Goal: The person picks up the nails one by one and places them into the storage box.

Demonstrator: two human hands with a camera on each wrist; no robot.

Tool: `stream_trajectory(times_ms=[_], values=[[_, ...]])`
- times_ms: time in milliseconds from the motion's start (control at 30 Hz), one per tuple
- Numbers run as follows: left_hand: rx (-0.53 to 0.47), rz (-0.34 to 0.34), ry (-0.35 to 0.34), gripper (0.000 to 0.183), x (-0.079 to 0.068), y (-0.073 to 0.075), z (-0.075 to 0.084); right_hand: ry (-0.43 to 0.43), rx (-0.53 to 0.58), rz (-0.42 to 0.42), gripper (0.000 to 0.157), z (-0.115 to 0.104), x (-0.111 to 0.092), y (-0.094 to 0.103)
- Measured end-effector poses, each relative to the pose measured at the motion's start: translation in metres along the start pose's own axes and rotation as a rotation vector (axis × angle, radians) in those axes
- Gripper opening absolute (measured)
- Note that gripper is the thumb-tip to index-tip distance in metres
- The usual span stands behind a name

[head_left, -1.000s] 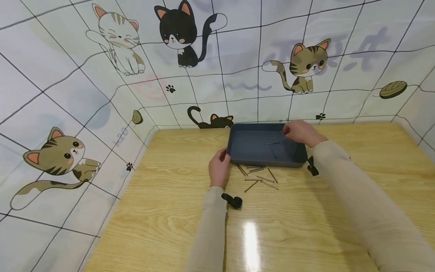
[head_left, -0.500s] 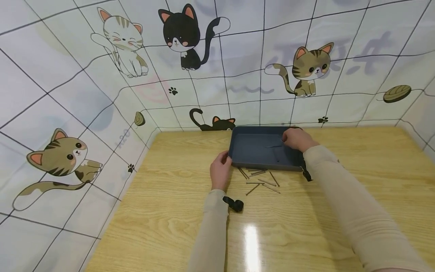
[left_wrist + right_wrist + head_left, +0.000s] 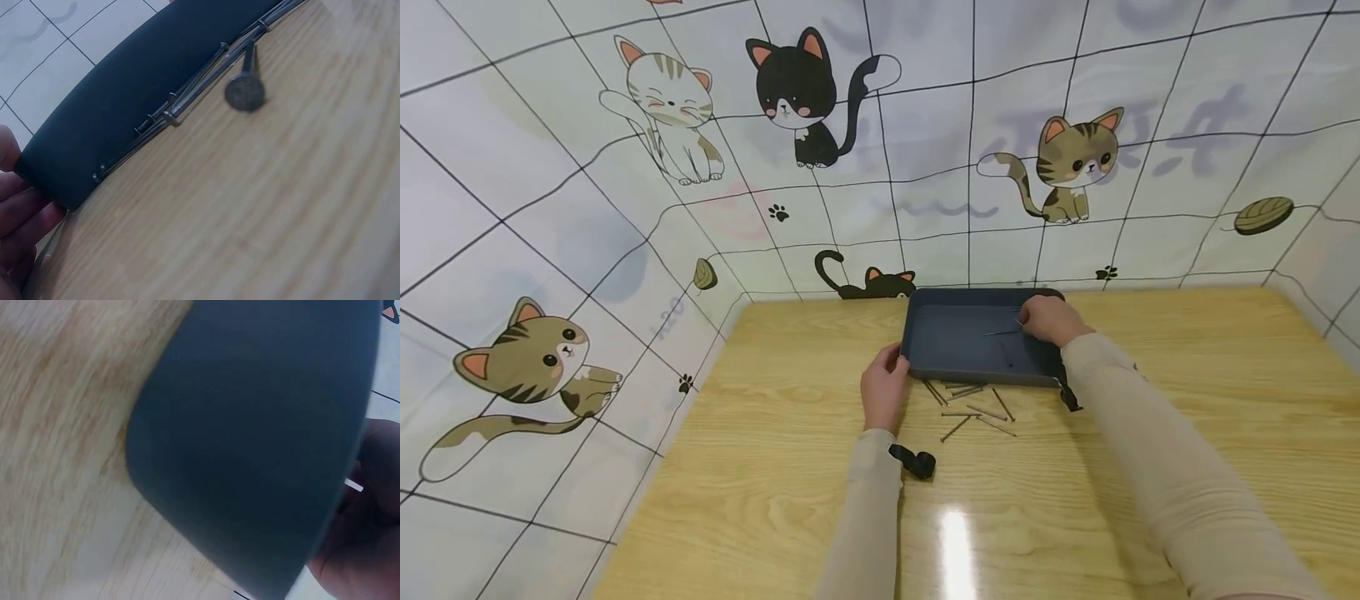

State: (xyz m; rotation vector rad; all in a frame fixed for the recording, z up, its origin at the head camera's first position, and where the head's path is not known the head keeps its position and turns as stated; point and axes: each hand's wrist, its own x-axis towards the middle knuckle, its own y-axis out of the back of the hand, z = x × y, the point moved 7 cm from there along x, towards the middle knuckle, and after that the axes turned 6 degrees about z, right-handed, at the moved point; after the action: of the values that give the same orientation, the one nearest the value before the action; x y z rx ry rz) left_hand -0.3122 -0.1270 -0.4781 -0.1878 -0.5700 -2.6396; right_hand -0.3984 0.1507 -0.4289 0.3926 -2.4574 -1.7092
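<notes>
A dark grey rectangular tray lies at the back of the table. My left hand holds its near left corner, thumb at the rim and fingers against the outer wall in the left wrist view. Over the tray's right part, my right hand has its fingers curled and pinches a thin nail, mostly hidden; a bright sliver shows between the fingers in the right wrist view. Two nails lie on the tray floor near that hand, one of them a dark nail. The tray wall fills much of the right wrist view.
Several loose nails lie on the wooden table just in front of the tray. One nail head is close to the left wrist camera. A cat-patterned cloth wall stands right behind the tray.
My right hand has lowered into the tray and shifted slightly left, towards the nails on its floor. My left hand stays at the tray corner. The head view has tilted a little upward.
</notes>
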Motion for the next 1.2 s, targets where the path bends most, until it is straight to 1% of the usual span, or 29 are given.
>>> stream_trajectory(times_ms=[100, 167, 267, 400, 700, 800, 967, 1200], values=[[0.004, -0.003, 0.006, 0.028, 0.001, 0.0, -0.001, -0.003, -0.001, -0.003, 0.022, -0.002, -0.001, 0.001], [0.008, -0.006, 0.009, 0.029, 0.002, -0.001, 0.0, -0.005, 0.002, -0.012, 0.019, -0.003, -0.001, 0.001], [0.01, -0.01, 0.006, 0.029, 0.002, -0.001, 0.002, -0.004, 0.002, -0.01, 0.018, -0.004, -0.001, 0.002], [0.009, -0.012, 0.001, 0.03, 0.002, -0.001, 0.004, -0.003, -0.001, -0.006, 0.024, -0.004, -0.001, 0.002], [0.015, -0.005, -0.005, 0.03, 0.003, -0.002, 0.001, 0.014, -0.031, -0.025, 0.025, -0.009, -0.003, 0.003], [0.017, -0.01, -0.006, 0.03, 0.001, -0.003, 0.002, 0.007, -0.044, -0.029, 0.026, -0.009, -0.006, 0.004], [0.002, -0.014, -0.011, 0.03, -0.003, -0.002, 0.006, 0.027, -0.062, -0.035, 0.028, -0.009, -0.009, 0.003], [0.004, -0.016, 0.007, 0.031, -0.001, -0.001, 0.004, 0.046, -0.069, 0.011, 0.03, -0.014, -0.01, 0.011]])
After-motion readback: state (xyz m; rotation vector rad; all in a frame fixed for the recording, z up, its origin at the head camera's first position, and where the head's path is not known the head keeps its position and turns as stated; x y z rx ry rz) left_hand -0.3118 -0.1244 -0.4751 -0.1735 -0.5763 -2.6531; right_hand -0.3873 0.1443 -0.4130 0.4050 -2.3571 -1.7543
